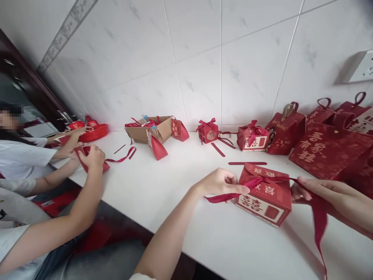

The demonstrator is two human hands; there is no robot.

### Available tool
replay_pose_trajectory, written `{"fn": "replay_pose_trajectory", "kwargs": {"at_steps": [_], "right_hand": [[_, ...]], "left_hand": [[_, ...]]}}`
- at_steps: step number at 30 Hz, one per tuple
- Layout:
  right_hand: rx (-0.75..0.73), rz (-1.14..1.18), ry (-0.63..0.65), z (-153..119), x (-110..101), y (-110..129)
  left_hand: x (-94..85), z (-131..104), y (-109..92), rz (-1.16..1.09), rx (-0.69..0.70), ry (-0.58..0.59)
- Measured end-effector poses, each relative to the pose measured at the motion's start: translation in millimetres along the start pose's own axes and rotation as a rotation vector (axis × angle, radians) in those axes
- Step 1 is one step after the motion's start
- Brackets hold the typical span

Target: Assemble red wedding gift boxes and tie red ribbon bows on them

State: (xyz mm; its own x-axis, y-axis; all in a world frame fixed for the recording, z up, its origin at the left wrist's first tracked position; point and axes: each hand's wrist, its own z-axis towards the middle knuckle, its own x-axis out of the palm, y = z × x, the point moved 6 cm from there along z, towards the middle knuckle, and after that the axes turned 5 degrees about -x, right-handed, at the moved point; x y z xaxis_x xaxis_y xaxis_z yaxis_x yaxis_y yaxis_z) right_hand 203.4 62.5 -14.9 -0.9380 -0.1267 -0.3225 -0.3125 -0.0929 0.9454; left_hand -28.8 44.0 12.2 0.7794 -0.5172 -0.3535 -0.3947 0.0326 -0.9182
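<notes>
A red gift box (281,197) with gold and cream lettering sits on the white table in front of me. Dark red ribbon (319,217) crosses its top and looks looped over itself there. My left hand (223,182) pinches one end of the ribbon at the box's left side, and a short tail sticks out past the fingers. On the right, my right hand (323,192) grips the other end between thumb and fingers, with a long tail hanging down to the table. Some fingers of the right hand are hidden behind the ribbon.
Two bow-tied boxes (208,131) and several red gift bags (329,149) stand along the wall. Loose red strips (247,163) lie behind my box. Further left are a cardboard box (140,134), a red tray (94,134) and a co-worker's hands (91,157) holding a red piece.
</notes>
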Motion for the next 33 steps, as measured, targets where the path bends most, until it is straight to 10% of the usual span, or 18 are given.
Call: {"fn": "replay_pose_trajectory", "kwargs": {"at_steps": [6,14,27,33], "right_hand": [[0.000,0.474,0.278,-15.5,20.1,30.5],[-0.028,0.432,0.551,-24.3,31.6,41.0],[-0.034,0.336,0.557,-20.5,26.1,32.2],[-0.035,0.342,0.565,-28.4,40.4,40.2]], "left_hand": [[-4.3,-0.7,-5.5,-0.272,-0.004,0.238],[-2.6,4.2,10.6,-0.531,-0.144,0.288],[6.2,-4.6,8.9,-0.426,-0.094,0.640],[-2.9,-10.2,0.9,-0.279,-0.100,0.521]]}}
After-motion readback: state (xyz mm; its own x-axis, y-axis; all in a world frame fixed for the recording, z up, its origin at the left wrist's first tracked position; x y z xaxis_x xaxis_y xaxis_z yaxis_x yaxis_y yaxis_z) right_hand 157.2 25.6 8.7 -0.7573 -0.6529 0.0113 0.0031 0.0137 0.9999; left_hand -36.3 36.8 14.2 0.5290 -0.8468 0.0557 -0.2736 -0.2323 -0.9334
